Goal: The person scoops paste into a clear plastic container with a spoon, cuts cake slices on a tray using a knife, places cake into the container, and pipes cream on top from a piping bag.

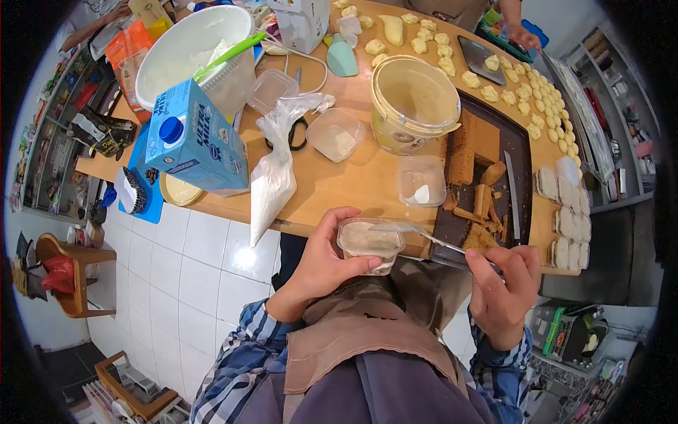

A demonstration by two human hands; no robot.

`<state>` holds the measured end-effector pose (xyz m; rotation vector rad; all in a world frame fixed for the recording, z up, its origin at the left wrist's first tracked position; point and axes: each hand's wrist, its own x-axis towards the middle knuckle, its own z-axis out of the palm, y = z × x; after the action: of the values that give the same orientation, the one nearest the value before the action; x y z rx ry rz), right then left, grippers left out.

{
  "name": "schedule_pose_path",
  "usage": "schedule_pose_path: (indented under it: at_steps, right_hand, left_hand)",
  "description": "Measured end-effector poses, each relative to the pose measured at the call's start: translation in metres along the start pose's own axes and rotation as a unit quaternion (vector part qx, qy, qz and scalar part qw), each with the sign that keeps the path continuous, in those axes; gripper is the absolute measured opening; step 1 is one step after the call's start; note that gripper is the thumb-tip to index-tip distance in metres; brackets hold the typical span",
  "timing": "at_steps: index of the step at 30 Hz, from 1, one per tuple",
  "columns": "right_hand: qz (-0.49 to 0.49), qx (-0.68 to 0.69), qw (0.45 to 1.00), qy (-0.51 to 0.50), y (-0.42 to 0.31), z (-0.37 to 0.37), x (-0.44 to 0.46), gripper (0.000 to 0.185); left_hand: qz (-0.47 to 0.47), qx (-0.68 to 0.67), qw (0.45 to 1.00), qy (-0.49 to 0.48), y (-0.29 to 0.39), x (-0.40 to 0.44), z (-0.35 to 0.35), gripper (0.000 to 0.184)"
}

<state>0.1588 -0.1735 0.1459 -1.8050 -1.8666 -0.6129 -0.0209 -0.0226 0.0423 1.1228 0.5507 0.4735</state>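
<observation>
My left hand [325, 258] is wrapped round a small clear plastic cup [371, 244] with a pale, flat filling, at the table's front edge. My right hand [503, 286] grips a metal spatula [441, 244], whose blade reaches over the cup's surface. Beyond them stands a cream-coloured bucket [415, 106]. A dark tray [519, 187] on the right holds a block of brown cake [486, 134], cut pieces and a knife [511, 198]. An open clear container [421, 181] with a bit of white in it sits behind the cup.
A filled piping bag [272, 187] hangs over the front edge, beside a blue milk carton [198, 141] and a large white bowl [194, 60]. Filled containers [565, 222] stand at the right edge. Dough pieces [522, 92] cover the far right, near another person's hand [524, 37].
</observation>
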Motion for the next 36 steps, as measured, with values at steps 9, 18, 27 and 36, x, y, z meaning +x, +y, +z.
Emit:
schedule_pose_path:
  at_steps: [9, 18, 27, 36]
  right_hand:
    - [-0.006, -0.001, 1.0, -0.006, 0.002, 0.0, 0.001, 0.043]
    - [0.004, -0.004, 1.0, -0.022, 0.002, -0.002, 0.001, 0.045]
    - [0.013, -0.011, 1.0, -0.014, 0.0, -0.002, 0.0, 0.041]
    - [0.02, -0.02, 1.0, 0.002, -0.003, -0.003, 0.001, 0.041]
  left_hand:
    - [0.01, -0.01, 1.0, 0.009, 0.002, 0.001, 0.002, 0.071]
    - [0.031, -0.007, 1.0, 0.003, -0.003, 0.002, 0.002, 0.076]
    - [0.054, -0.014, 0.998, -0.011, -0.008, 0.002, -0.001, 0.086]
    - [0.095, 0.003, 0.995, -0.034, -0.013, 0.003, -0.002, 0.098]
